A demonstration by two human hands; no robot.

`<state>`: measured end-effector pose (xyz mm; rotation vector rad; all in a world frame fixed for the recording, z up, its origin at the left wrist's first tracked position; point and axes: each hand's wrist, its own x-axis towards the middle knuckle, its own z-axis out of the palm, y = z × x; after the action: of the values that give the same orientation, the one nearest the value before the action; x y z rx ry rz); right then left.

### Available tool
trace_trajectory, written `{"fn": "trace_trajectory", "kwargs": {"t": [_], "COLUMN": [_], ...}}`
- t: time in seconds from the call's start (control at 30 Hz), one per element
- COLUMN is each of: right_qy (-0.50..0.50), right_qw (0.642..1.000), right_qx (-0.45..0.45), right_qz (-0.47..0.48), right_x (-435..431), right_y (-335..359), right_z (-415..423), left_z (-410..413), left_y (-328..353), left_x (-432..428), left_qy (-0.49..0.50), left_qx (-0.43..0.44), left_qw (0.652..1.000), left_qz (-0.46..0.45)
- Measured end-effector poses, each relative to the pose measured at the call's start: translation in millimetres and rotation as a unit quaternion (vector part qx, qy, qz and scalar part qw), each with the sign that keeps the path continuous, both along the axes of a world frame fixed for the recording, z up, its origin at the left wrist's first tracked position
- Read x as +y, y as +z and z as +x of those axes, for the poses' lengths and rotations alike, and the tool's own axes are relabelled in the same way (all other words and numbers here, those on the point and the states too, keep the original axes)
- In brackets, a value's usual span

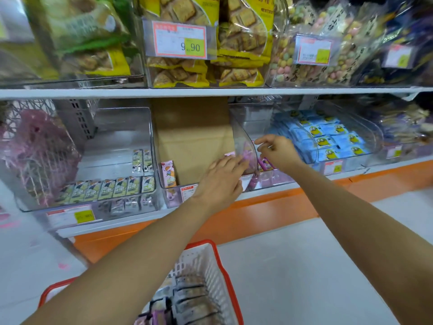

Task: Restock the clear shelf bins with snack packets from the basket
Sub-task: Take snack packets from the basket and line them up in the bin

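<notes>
Noted brown cardboard sheet (192,137) inside clear plastic middle bin (174,195); curved clear bin wall (244,141) between hands; left hand (222,181) flat-fingered against it; right hand (278,151) loosely curled, hold indeterminable; pink snack packet (169,173) upright at 9 o'clock, long axis vertical; red-rimmed white basket (210,259) at 6 o'clock.

Price label reading 9.90 (179,41) at my twelve o'clock, white shelf edge (117,93) running across beneath it, brown cardboard panel (189,127) at centre, grey perforated upright (77,118) at my ten o'clock, orange base strip (281,207) at three o'clock, pale floor (304,266) at my five o'clock.
</notes>
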<state>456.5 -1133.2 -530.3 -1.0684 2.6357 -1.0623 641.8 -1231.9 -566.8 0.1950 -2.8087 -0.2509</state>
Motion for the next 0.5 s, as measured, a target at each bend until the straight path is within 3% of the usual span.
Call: {"fn": "trace_trajectory", "kwargs": {"t": [0.1,0.23,0.5], "right_qy": [-0.002,-0.014,0.149], "right_qw": [0.999,0.999,0.989], "right_qx": [0.043,0.037,-0.005], "right_qz": [-0.012,-0.022,0.016], "right_x": [6,11,-26], "right_y": [4,0,-36], "right_z": [32,75,196], "left_z": [31,80,194], "left_y": [4,0,-41], "left_x": [-3,-9,-33], "left_qy": [0.009,0.037,0.097], "left_qx": [0.009,0.008,-0.053], "left_qw": [1.000,0.999,0.994], "left_qz": [0.009,0.020,-0.004]}}
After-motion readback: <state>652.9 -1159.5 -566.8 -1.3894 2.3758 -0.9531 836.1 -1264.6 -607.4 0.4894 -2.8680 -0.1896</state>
